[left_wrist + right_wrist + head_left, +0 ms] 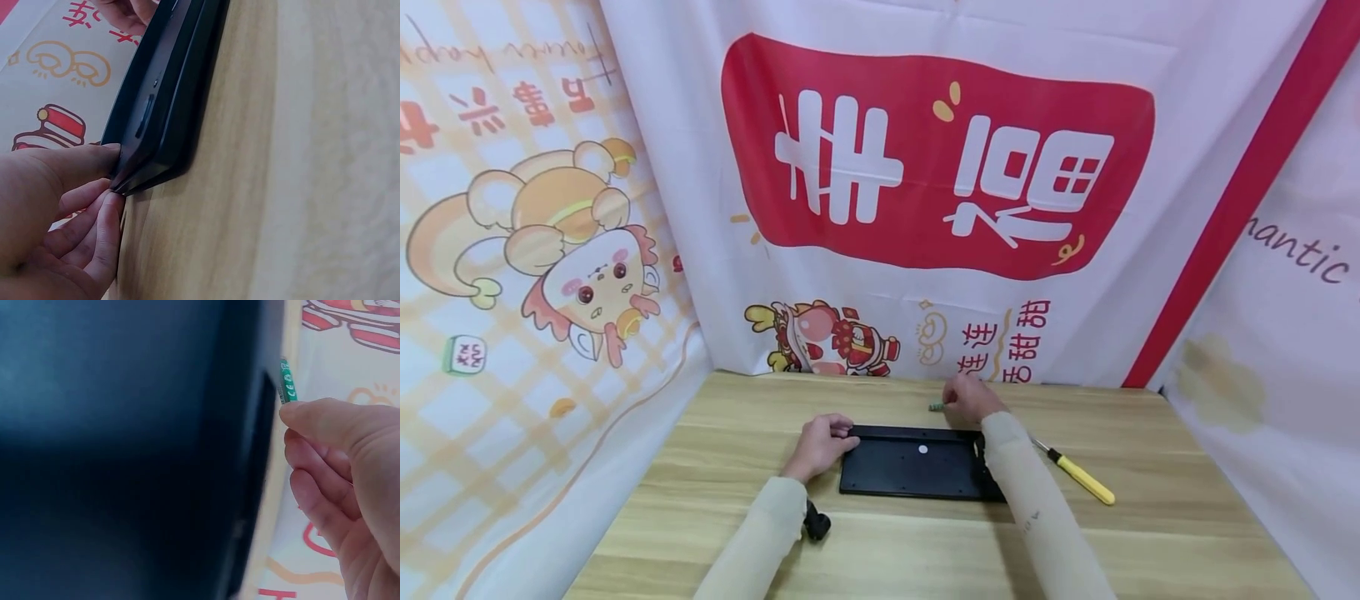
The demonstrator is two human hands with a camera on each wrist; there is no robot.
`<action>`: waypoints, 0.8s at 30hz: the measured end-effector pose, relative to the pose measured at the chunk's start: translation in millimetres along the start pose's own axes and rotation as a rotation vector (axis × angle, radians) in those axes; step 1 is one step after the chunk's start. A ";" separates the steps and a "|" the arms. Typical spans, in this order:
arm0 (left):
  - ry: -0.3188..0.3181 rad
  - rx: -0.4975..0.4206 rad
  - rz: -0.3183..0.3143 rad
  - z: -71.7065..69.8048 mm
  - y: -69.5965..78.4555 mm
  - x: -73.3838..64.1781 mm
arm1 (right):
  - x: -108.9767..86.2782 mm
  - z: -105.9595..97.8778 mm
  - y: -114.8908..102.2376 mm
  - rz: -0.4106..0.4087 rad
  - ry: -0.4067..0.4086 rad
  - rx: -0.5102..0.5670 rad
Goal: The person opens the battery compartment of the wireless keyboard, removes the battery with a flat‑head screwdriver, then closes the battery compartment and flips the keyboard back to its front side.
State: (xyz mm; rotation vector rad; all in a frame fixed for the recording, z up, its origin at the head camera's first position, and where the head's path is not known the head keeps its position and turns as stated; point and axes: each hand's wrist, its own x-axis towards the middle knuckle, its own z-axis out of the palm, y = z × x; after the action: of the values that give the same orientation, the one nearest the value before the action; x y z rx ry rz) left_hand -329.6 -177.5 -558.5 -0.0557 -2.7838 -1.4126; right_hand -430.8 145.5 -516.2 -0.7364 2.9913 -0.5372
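Note:
A flat black device [887,471], shaped like an upturned keyboard, lies on the table with a small white round sticker on its upper side. My left hand [822,446] pinches its far left corner, thumb on top and fingertips at the outer edge, as the left wrist view shows [69,212]. Just beyond the device's far edge, my right hand [973,397] holds a small green battery [287,381] between thumb and fingers, its printed end sticking out. The right forearm hides the right end of the device.
A screwdriver with a yellow handle [1086,479] lies right of the device, its tip partly behind the right sleeve. The wooden table [925,554] ends at a printed cloth backdrop [940,167], with more cloth at both sides.

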 end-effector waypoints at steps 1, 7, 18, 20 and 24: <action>0.000 0.000 -0.001 -0.4 0.8 0.6 | 0.2 0.8 0.3 0.006 0.002 0.006; -0.006 0.003 -0.006 -0.6 2.2 0.7 | -2.9 5.9 1.2 0.037 0.015 0.004; -0.006 -0.003 0.006 4.1 -4.5 -1.9 | -9.5 10.4 8.1 0.090 -0.003 0.025; -0.001 -0.004 0.005 3.8 -5.4 -0.7 | -10.1 5.4 9.7 0.049 0.015 0.013; 0.008 -0.004 0.015 2.4 -6.3 3.7 | -12.7 -11.3 12.7 -0.028 0.046 -0.008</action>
State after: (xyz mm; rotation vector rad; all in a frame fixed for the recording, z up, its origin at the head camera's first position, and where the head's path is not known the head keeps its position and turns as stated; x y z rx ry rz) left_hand -333.5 -179.2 -564.8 -0.0700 -2.7679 -1.4122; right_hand -426.2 165.4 -510.7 -0.7776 3.0320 -0.5507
